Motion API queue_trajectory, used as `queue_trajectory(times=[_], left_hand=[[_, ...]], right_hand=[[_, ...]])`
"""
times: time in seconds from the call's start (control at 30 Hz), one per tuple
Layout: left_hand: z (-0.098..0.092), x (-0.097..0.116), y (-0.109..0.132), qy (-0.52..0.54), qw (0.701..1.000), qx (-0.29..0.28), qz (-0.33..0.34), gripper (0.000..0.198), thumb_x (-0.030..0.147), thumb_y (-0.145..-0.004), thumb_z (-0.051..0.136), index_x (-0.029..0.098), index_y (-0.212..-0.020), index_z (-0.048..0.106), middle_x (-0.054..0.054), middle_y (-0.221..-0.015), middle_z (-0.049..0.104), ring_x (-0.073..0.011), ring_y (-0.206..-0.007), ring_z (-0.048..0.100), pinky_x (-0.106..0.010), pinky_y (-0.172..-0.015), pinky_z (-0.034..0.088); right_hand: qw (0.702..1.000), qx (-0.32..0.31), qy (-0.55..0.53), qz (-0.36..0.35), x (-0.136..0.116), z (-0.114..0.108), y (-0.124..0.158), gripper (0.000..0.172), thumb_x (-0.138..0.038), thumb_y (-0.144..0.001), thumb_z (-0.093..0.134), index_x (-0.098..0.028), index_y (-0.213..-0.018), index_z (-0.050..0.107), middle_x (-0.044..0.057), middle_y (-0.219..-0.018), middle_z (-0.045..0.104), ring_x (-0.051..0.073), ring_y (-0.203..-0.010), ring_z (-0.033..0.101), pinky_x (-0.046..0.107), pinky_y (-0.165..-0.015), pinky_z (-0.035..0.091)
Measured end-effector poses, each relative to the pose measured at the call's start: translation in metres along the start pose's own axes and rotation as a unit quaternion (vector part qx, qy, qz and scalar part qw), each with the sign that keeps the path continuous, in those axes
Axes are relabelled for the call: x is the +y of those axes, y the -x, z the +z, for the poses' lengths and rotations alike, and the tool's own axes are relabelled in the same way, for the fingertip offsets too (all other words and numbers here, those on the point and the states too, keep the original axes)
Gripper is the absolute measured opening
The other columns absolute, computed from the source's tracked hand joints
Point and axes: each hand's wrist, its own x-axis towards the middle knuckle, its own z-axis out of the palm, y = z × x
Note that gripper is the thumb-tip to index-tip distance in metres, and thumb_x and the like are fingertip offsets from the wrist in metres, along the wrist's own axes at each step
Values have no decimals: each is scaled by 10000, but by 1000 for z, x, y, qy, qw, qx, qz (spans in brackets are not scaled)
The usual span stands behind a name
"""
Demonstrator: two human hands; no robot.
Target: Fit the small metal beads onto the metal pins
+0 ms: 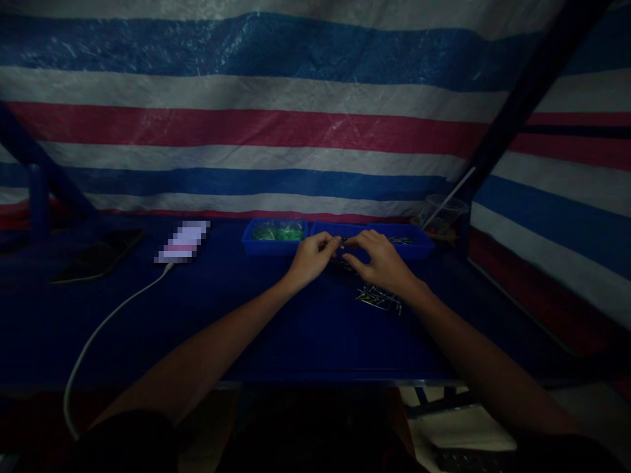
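Note:
My left hand [314,254] is closed in a pinch, thumb against fingers, over the middle of the blue table [296,322]. At its fingertips shows a small dark piece with a shiny spot [344,242], too small and dim to name. Close on the right, my right hand [378,257] has its thumb and index finger curved apart, with the index tip beside that piece. Below my right hand lies a loose pile of thin metal pins or rods [379,297]. More thin metal pieces lie partly hidden beneath the fingers.
Behind my hands stand blue trays: one [270,247] holds green items in clear plastic, another [419,244] small metal pieces. A lit phone [183,242] with a white cable [101,327] and a dark phone [101,255] lie left. A clear cup [446,209] stands back right.

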Motion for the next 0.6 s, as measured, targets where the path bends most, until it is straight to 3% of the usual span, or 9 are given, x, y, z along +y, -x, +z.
queue_trajectory(times=[0.17, 0.33, 0.4, 0.5, 0.57, 0.6], left_hand=[[0, 0, 1, 32, 999, -15, 19, 370, 427, -897, 459, 158, -649, 519, 21, -587, 492, -100, -555, 448, -224, -526, 334], [3, 8, 4, 71, 996, -27, 47, 313, 384, -909, 451, 164, -692, 501, 28, -604, 473, -95, -562, 453, -223, -538, 351], [4, 9, 6, 77, 994, -50, 51, 301, 374, -935, 394, 163, -761, 521, 18, -630, 506, -101, -571, 481, -228, -552, 380], [7, 10, 13, -5, 989, -121, 79, 279, 326, -954, 363, 158, -865, 568, -10, -698, 583, -121, -626, 543, -251, -607, 426], [11, 11, 19, -109, 964, -198, 143, 195, 269, -927, 444, 163, -908, 606, -31, -790, 630, -146, -741, 586, -280, -704, 450], [13, 13, 23, -157, 942, -236, 180, 154, 240, -905, 488, 168, -927, 623, -38, -837, 643, -161, -809, 594, -297, -765, 451]], right_hand=[[997, 50, 50, 12, -13, 1, 1, 156, -311, -880, 508, -193, -882, 610, 60, -842, 647, 208, -806, 555, 341, -724, 366], [997, 73, 38, -4, -17, -4, 1, 141, -303, -867, 520, -188, -848, 600, 47, -812, 646, 197, -777, 564, 333, -702, 379], [992, 119, 33, -18, -18, -8, 0, 129, -287, -867, 512, -188, -838, 591, 40, -781, 633, 187, -754, 566, 329, -698, 390], [968, 249, 44, 2, -14, -18, -6, 148, -312, -883, 494, -193, -864, 579, 36, -743, 604, 179, -727, 556, 335, -702, 403], [946, 314, 68, 46, -6, -22, -11, 187, -341, -901, 464, -195, -911, 580, 42, -745, 597, 188, -734, 546, 355, -723, 400], [942, 317, 86, 71, -1, -22, -13, 207, -353, -905, 455, -194, -937, 583, 51, -757, 601, 201, -756, 544, 372, -737, 394]])
